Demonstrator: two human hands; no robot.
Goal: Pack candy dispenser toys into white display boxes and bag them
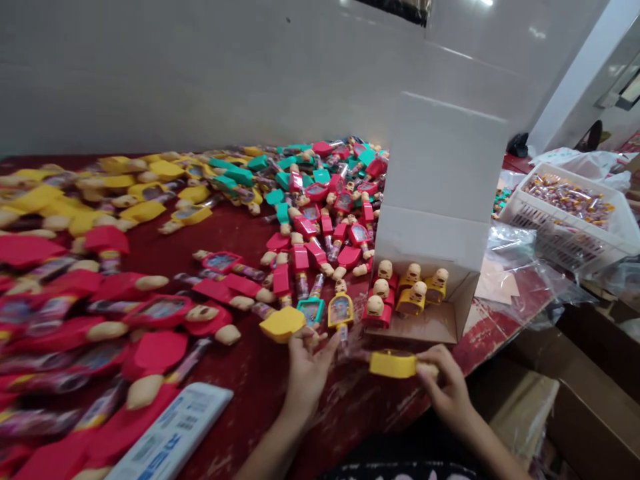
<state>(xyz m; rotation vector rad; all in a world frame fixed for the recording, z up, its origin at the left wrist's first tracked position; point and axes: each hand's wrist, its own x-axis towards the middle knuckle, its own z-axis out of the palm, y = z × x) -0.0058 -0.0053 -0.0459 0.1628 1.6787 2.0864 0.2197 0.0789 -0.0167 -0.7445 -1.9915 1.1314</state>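
Dark red paint, scuffed in places, covers the counter (250,397), with a blue-and-white packet (173,427) lying at the near left beside loose red toys (155,353). At the near right, the right hand (447,387) holds a yellow toy (393,365): its grip is closed on the pale head at the toy's right end. The toy lies sideways, its long axis running left to right, with the body just left of the fingers and a blurred tube end pointing toward the left hand (306,375). An open cardboard box (445,323) stands just beyond this toy, so the right hand is the nearer one to it, and the toy lies crosswise to the upright toys inside.

The left hand's grip is partly spread beside a second yellow toy (283,325); whether it pinches anything I cannot tell. Just beyond its fingers lie a yellow-framed toy (341,310) and a teal toy (310,309).

Inside the box, red toys (379,319) and yellow ones stand upright, heads up, behind its low front edge. Farther back, a mixed heap of toys (320,193) reaches the grey wall (200,73); off to the right sits a white basket (560,230) full of small wrapped pieces.
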